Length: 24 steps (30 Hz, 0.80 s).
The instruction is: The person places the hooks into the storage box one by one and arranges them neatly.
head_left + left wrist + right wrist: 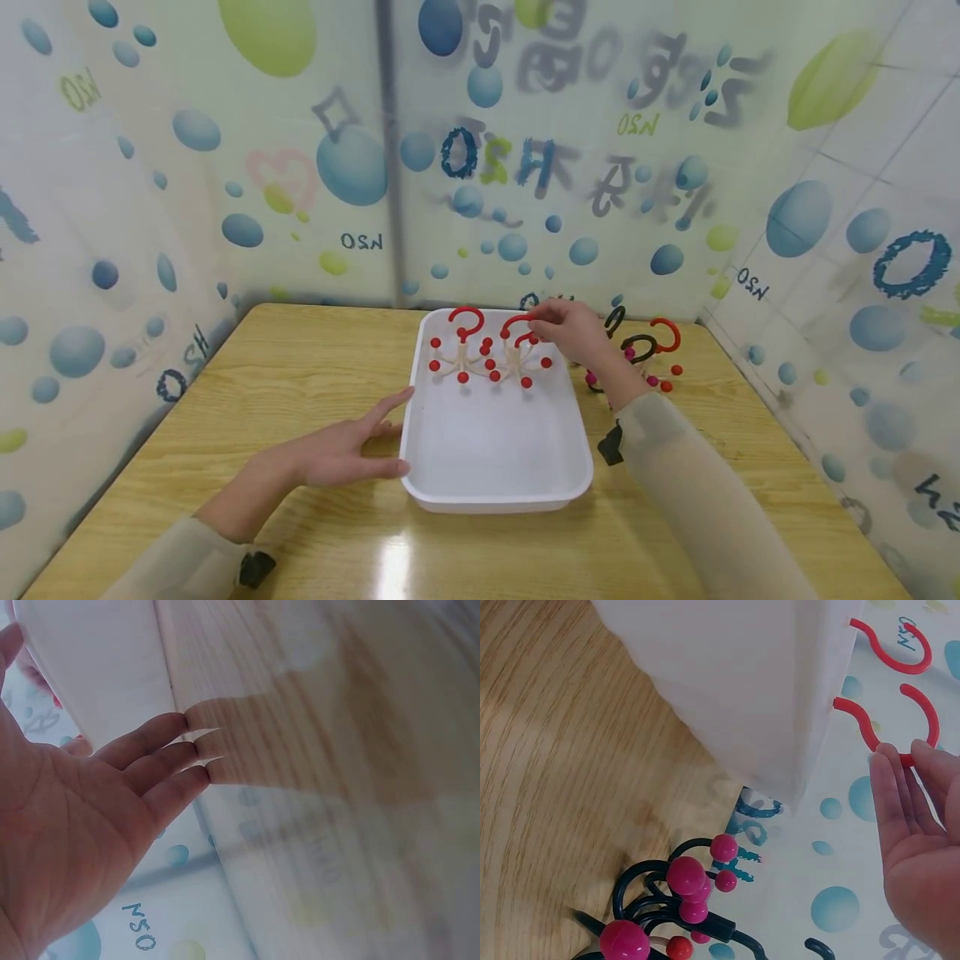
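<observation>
In the head view, two hook hangers with cream ball-tipped arms stand upright at the far end of a white plastic tray point(495, 442). Thumb and fingers of my right hand point(573, 333) pinch the red hook of the right hanger point(514, 360); the right wrist view shows this grip on the hook point(934, 724). Beside it is the left hanger point(462, 358), its red hook free. My left hand point(341, 450) touches the tray's left side, thumb near the front and fingers farther back. Those fingers look fairly straight in the left wrist view.
Right of the tray, several more hangers cluster on the wooden table point(315, 358), some black with pink balls point(686, 875), one with a red hook point(677, 335). My right forearm partly covers them. A wall covering printed with bubbles point(352, 167) encloses the table's back and sides.
</observation>
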Each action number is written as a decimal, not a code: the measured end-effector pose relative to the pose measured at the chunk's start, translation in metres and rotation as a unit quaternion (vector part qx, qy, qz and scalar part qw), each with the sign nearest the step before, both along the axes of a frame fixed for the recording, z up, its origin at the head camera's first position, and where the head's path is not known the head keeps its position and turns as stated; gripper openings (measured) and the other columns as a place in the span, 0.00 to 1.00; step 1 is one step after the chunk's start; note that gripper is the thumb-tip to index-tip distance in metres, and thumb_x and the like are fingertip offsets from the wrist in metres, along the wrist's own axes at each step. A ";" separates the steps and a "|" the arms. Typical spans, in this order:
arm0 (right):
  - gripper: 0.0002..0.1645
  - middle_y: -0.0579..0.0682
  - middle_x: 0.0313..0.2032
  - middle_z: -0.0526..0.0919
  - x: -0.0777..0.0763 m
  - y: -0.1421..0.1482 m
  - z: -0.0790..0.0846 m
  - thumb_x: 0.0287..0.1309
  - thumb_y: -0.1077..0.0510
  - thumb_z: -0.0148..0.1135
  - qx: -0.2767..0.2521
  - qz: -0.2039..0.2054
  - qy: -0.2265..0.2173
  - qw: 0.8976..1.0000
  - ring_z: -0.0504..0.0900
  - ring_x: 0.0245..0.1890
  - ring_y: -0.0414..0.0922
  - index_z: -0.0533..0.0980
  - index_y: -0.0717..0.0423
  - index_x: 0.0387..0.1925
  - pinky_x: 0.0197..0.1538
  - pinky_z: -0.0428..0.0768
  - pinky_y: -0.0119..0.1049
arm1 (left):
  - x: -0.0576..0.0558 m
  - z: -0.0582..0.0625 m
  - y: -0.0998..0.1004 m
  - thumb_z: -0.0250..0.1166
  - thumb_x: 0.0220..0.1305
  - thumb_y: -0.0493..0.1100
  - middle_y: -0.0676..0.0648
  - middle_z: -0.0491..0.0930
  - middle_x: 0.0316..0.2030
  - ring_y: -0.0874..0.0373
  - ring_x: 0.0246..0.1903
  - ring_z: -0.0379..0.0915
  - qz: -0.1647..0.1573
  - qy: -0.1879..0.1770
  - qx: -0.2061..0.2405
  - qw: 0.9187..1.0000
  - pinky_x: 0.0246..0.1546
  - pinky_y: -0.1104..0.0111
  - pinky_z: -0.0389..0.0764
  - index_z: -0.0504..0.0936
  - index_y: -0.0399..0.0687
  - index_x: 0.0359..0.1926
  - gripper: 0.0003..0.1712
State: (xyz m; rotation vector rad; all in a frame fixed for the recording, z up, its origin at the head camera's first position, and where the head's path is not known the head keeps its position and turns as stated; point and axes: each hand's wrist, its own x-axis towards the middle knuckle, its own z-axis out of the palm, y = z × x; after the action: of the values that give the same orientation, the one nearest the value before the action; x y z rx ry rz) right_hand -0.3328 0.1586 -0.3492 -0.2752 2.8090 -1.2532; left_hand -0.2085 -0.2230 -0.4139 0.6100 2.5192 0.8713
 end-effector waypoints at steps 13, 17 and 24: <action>0.16 0.59 0.55 0.89 -0.013 -0.003 -0.007 0.81 0.53 0.64 -0.025 -0.035 -0.015 0.999 0.89 0.57 0.59 0.84 0.52 0.63 0.67 0.87 0.51 | -0.001 -0.001 0.000 0.67 0.73 0.71 0.44 0.70 0.81 0.31 0.80 0.64 0.001 -0.002 -0.001 1.000 0.76 0.27 0.64 0.37 0.73 0.90 0.61; 0.16 0.58 0.54 0.89 -0.015 -0.004 -0.009 0.80 0.54 0.65 -0.033 -0.042 -0.015 0.998 0.90 0.54 0.56 0.84 0.52 0.62 0.66 0.88 0.50 | 0.000 0.000 0.000 0.67 0.73 0.70 0.44 0.70 0.81 0.31 0.80 0.64 0.000 0.000 0.000 1.000 0.76 0.27 0.64 0.37 0.72 0.90 0.60; 0.16 0.58 0.54 0.89 -0.017 -0.002 -0.013 0.80 0.55 0.65 -0.046 -0.046 -0.017 0.998 0.90 0.53 0.55 0.83 0.53 0.63 0.66 0.88 0.50 | 0.000 0.000 0.001 0.67 0.73 0.70 0.44 0.70 0.81 0.31 0.80 0.64 0.003 -0.004 0.000 1.000 0.76 0.27 0.64 0.37 0.72 0.90 0.60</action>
State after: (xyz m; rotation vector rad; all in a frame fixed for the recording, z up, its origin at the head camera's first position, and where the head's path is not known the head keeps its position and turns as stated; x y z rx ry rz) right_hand -0.3497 0.1564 -0.3620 -0.1285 2.7686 -1.3934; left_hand -0.2084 -0.2222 -0.4141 0.5995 2.5154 0.8736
